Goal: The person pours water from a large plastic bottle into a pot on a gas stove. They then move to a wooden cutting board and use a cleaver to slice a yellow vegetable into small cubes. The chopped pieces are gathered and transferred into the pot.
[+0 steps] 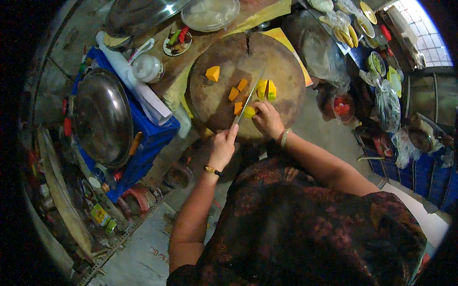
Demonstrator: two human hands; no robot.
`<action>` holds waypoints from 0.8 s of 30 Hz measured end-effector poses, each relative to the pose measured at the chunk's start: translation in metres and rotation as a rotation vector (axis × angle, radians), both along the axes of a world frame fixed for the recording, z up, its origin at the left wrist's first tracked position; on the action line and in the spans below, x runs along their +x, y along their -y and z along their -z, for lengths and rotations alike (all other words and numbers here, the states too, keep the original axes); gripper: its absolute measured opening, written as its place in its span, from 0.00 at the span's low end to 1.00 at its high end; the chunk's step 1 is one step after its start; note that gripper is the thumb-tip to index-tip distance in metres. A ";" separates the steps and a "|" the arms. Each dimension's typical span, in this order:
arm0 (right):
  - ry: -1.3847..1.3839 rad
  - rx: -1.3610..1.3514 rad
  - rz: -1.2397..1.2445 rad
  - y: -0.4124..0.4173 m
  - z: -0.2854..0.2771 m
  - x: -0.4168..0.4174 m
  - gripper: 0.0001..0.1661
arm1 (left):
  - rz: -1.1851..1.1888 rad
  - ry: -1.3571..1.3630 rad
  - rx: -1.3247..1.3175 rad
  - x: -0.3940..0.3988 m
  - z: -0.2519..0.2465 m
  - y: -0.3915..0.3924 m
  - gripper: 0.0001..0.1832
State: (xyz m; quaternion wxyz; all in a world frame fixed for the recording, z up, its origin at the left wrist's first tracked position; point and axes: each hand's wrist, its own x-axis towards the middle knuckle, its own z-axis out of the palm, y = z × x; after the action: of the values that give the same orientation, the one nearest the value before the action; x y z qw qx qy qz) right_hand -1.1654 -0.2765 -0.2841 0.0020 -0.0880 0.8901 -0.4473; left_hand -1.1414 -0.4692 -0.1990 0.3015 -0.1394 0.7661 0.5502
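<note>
A knife (251, 93) stands nearly edge-on over a round wooden chopping block (286, 53), its handle closed in my left hand (222, 146). Just right of the blade, my right hand (266, 117) holds a small yellow pumpkin piece (249, 112) down on the wood with its fingertips. Beyond those fingers lie yellow-green-skinned pumpkin slices (266, 89), side by side. Left of the blade are several orange pumpkin chunks (233, 94), and a larger orange chunk (212, 73) lies apart towards the block's left side. The block has a dark crack at its far edge.
A small dish (178, 43) with red and green peppers and a lidded jar (147, 68) stand to the left. A large metal lid (103, 118) lies on a blue container (157, 137). On the right are bananas (346, 35) and a clear plastic bag (388, 105).
</note>
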 end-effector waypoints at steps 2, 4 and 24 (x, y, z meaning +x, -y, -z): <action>0.013 0.009 0.004 -0.002 0.001 0.003 0.19 | 0.039 -0.014 -0.007 0.004 0.003 0.002 0.28; -0.026 0.043 -0.028 -0.003 0.003 0.001 0.17 | 0.096 -0.028 -0.080 0.004 0.008 0.003 0.28; -0.108 0.004 -0.073 -0.002 0.007 -0.001 0.15 | -0.017 -0.117 -0.162 0.014 0.064 -0.014 0.29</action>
State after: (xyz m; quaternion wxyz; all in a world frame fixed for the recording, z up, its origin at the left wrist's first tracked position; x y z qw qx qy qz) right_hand -1.1666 -0.2746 -0.2914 -0.0296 -0.1445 0.8859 -0.4397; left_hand -1.1276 -0.4551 -0.2627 0.2393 -0.1373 0.8232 0.4961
